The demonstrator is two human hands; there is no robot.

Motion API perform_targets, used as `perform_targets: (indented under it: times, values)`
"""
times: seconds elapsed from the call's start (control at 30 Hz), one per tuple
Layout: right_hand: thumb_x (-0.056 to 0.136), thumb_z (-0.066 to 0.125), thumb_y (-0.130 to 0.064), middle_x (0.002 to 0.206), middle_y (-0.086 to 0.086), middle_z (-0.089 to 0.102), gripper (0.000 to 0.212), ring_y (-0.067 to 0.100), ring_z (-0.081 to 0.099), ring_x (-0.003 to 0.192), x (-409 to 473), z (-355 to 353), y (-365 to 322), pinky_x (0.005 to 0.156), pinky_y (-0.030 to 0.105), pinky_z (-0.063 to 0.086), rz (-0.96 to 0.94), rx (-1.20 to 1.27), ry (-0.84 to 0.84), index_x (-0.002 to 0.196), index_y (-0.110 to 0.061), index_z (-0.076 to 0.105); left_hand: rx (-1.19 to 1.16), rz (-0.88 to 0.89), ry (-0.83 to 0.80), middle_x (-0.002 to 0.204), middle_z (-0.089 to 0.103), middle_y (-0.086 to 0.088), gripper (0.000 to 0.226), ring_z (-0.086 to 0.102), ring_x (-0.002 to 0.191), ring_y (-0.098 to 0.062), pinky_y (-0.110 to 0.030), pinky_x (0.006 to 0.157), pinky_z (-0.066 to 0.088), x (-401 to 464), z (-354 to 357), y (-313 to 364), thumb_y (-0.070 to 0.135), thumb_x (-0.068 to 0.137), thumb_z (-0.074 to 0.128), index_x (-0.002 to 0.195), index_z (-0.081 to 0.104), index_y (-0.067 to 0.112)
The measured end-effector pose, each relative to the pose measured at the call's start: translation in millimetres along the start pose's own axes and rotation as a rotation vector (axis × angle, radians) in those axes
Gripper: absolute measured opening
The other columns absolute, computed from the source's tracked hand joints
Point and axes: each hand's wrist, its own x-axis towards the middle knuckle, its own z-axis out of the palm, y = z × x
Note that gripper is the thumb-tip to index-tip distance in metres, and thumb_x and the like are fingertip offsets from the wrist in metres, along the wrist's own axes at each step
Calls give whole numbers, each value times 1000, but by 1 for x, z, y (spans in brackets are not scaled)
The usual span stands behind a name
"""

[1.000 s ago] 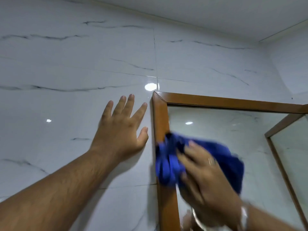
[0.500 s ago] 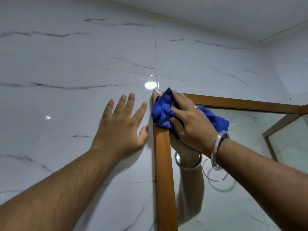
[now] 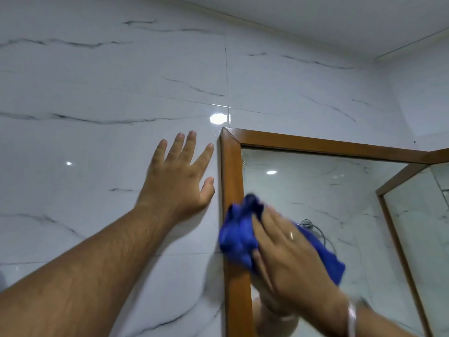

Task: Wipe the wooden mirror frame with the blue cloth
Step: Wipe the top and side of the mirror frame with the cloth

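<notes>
The right hand (image 3: 289, 249) presses a crumpled blue microfibre cloth (image 3: 239, 239) against the left upright of the brown wooden mirror frame (image 3: 233, 176). Its fingers (image 3: 261, 229) lie almost straight and flat on the cloth, so they push it more than they grip it; the thumb is hidden, and the hand is blurred. The cloth bulges out past the fingertips, over the wood, and its loose tail hangs behind the knuckles, over the mirror glass (image 3: 315, 190).

The left hand (image 3: 179, 181) is spread open and flat on the white marble-pattern wall tile (image 3: 97, 93), holding nothing, its thumb just beside the outer edge of the frame.

I think the main risk is the flat hold: with no real pinch, the cloth may slip from under the fingers or bunch up, so that bare fingertips rub the wood. The tail may also drag on the glass and leave smears. The top rail beyond the fingertips could be missed.
</notes>
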Motion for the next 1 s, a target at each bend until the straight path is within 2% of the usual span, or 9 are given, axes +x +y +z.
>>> perform_targets:
  times: [0.1, 0.2, 0.37, 0.5, 0.63, 0.7, 0.87, 0.9, 1.0]
  values:
    - [93, 33, -39, 159, 18, 15, 57, 30, 13, 147, 83, -30, 22, 120, 42, 12, 42, -41, 271, 138, -5, 43, -4, 1, -6, 171, 17, -16, 79, 18, 157, -35, -55, 126, 14, 0, -1, -1, 56, 89, 28, 163, 25, 28]
    - [92, 32, -34, 162, 9, 0, 66, 19, -4, 148, 131, -40, 37, 122, 39, 5, 87, 106, 327, 152, -12, 13, -16, 0, 0, 171, 18, -15, 78, 18, 157, -34, -55, 126, 15, 2, 0, -1, 57, 90, 28, 163, 26, 29]
    - [91, 33, -30, 162, -1, 13, 65, 15, 8, 148, 141, -38, 31, 121, 33, 8, 156, 318, 384, 152, -23, 12, -15, 4, 30, 170, 20, -15, 80, 19, 157, -34, -55, 126, 16, 2, 1, -2, 59, 88, 18, 162, 26, 30]
    - [89, 36, -38, 161, -13, 8, 69, 3, 4, 147, 50, -3, -9, 121, 31, 8, 161, 372, 287, 152, -33, 7, -8, 17, 20, 171, 17, -15, 79, 17, 157, -34, -55, 126, 13, 2, 4, -3, 58, 89, 24, 163, 25, 29]
    - [71, 45, -41, 150, 10, 39, 86, 23, 22, 143, -35, 28, -35, 108, 37, 23, 80, 137, 149, 148, -11, 22, 14, 18, 14, 171, 13, -16, 78, 13, 158, -35, -56, 126, 11, 2, 5, -2, 57, 91, 21, 164, 19, 28]
    - [72, 45, -41, 149, 12, 41, 83, 25, 25, 141, -34, 24, -23, 106, 37, 27, 5, 64, 96, 146, -8, 29, 18, 15, 9, 172, 12, -17, 79, 12, 158, -35, -57, 127, 11, 1, 5, -1, 57, 91, 19, 164, 17, 28]
    - [91, 34, -38, 160, 4, -3, 70, 26, -3, 149, 64, -15, 9, 121, 40, -2, 88, 61, 296, 152, -15, 9, 5, 7, 13, 172, 13, -15, 82, 14, 158, -34, -55, 126, 11, 1, 2, -1, 59, 88, 14, 164, 19, 29]
    - [91, 38, -34, 161, 7, -1, 69, 28, -2, 149, 88, -22, 12, 121, 43, -1, 135, 71, 365, 152, -14, 13, -2, 9, 15, 172, 14, -15, 82, 14, 158, -34, -54, 126, 12, 1, 2, -1, 59, 88, 14, 164, 20, 29]
    - [88, 54, -25, 148, 12, 38, 53, 29, 35, 136, 139, -40, 19, 114, 48, 23, 281, 210, 623, 138, -14, 44, -20, 9, 21, 171, 16, -14, 78, 15, 158, -33, -53, 127, 12, 1, 2, -2, 58, 91, 21, 163, 22, 30]
